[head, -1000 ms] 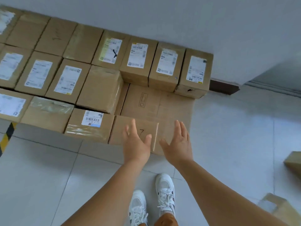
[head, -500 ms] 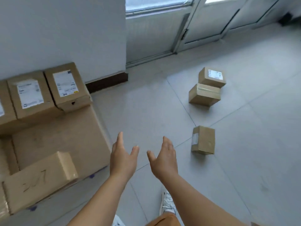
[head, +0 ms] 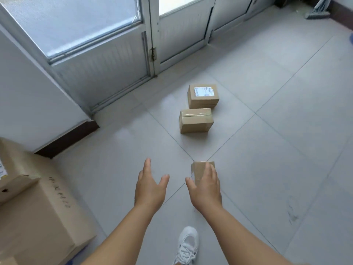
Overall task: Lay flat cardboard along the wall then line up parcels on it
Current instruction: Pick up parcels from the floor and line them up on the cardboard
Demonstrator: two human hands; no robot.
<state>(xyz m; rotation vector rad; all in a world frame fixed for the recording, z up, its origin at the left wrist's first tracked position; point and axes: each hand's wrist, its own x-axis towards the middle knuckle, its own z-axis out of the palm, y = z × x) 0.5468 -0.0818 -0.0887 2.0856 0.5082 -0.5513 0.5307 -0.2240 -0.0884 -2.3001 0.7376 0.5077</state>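
Note:
Three small brown parcels lie loose on the tiled floor. The nearest parcel point(head: 199, 168) is mostly hidden behind my right hand point(head: 206, 186), which hovers over it with fingers straight; contact cannot be told. My left hand point(head: 150, 185) is open too, held above bare floor left of that parcel. Farther off sit a taped parcel point(head: 196, 121) and, behind it, a parcel with a white label point(head: 203, 95). The flat cardboard point(head: 38, 217) lies at the lower left along the wall, with the corner of a lined-up parcel point(head: 11, 176) on it.
A white wall point(head: 28, 104) with a dark skirting board stands at the left. Grey glazed doors point(head: 107, 54) run across the back. A broom head point(head: 317, 10) leans in the far right corner. My white shoe point(head: 188, 245) is below my arms.
My view has swung right, away from the rows of parcels on the cardboard, toward the loose parcels on the floor. Both hands stay open and have come over the nearest parcel.

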